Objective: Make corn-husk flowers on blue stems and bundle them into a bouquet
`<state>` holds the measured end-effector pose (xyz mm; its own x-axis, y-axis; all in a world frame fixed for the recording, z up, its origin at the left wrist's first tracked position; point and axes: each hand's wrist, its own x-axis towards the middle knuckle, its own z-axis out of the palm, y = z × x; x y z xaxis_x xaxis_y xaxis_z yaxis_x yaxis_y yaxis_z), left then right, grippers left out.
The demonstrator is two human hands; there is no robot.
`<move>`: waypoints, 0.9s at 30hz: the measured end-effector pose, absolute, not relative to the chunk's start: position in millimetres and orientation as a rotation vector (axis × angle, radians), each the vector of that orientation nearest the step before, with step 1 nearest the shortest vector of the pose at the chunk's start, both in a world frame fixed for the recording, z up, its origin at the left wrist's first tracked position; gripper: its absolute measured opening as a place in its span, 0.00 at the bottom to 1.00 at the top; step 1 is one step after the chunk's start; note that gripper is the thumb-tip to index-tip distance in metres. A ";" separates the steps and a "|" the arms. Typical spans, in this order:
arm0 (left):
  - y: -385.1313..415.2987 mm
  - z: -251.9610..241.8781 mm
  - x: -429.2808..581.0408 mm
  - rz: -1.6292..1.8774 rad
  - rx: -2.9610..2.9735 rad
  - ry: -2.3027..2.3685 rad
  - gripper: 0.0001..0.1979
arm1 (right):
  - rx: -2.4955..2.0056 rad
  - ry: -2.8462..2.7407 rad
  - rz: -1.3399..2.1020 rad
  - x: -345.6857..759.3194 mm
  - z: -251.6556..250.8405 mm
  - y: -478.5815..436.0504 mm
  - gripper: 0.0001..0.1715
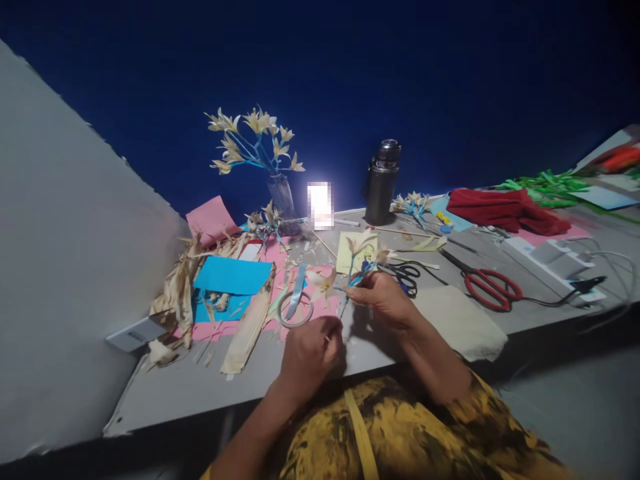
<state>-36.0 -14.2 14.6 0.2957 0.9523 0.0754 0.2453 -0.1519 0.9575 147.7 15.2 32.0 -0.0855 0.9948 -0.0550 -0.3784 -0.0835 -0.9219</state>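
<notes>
Near the table's front edge, my right hand (384, 300) pinches the blue stems of a small bunch of cream husk flowers (359, 248), their petals pointing up and away from me. Just left of it, my left hand (313, 347) is closed around the lower end of a thin stem (342, 308). A pale flower (323, 283) sits above the left fingers; whether it belongs to that stem I cannot tell. Beside my left hand lies a roll of tape (295, 309) with a grey-blue strip (298, 283) across it.
Dried husks (247, 337) and blue paper (233, 277) lie left. A vase (281, 195) of husk flowers and a dark flask (383, 183) stand by the wall. Red-handled scissors (493, 288), a power strip (555, 267) and a red cloth (515, 212) are on the right.
</notes>
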 end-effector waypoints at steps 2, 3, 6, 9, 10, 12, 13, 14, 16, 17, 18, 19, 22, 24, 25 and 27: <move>-17.1 8.3 -36.0 1.041 1.766 1.208 0.04 | -0.965 -0.923 1.467 144.7 30.8 15.8 0.22; -17.7 4.4 -36.4 1.069 1.795 1.212 0.04 | -0.974 -0.933 1.460 143.0 30.3 16.0 0.22; -16.4 -1.0 -41.0 1.060 1.808 1.230 0.06 | -1.013 -0.983 1.418 138.8 28.4 16.3 0.22; -10.7 11.6 -50.2 0.841 1.736 1.232 0.10 | -1.102 -1.014 1.349 136.7 26.7 15.5 0.22; -7.8 18.1 -53.1 0.772 1.669 1.198 0.11 | -1.124 -1.034 1.327 136.4 26.7 15.0 0.22; -1.3 28.9 -55.8 0.799 1.515 1.142 0.14 | -1.141 -1.091 1.307 135.9 28.0 13.9 0.20; 2.1 31.6 -55.1 0.865 1.425 1.121 0.14 | -1.139 -1.119 1.312 135.6 29.1 13.5 0.19; 5.2 32.0 -52.9 0.895 1.334 1.086 0.14 | -1.136 -1.139 1.319 135.2 30.4 13.1 0.19; 10.1 27.6 -44.9 0.934 1.173 1.029 0.15 | -1.131 -1.151 1.321 134.5 32.9 12.6 0.18; 11.7 24.1 -39.9 0.942 1.105 1.001 0.16 | -1.125 -1.158 1.318 134.3 33.7 12.4 0.18; 12.8 20.9 -34.7 0.955 1.043 0.977 0.16 | -1.121 -1.166 1.306 134.2 34.3 12.1 0.17; 13.3 18.8 -29.8 0.965 0.985 0.951 0.17 | -1.119 -1.179 1.291 134.2 34.6 11.6 0.17; 12.8 20.7 -19.9 0.961 0.855 0.862 0.17 | -1.089 -1.227 1.278 134.9 36.5 8.5 0.16; 11.9 25.6 -18.3 0.963 0.791 0.811 0.17 | -1.017 -1.233 1.317 135.2 39.5 5.5 0.15; 11.5 27.5 -18.8 0.968 0.766 0.792 0.17 | -0.965 -1.233 1.363 135.2 41.4 4.2 0.14; 11.3 28.0 -20.8 0.960 0.739 0.752 0.16 | -0.900 -1.220 1.415 134.8 44.6 2.8 0.14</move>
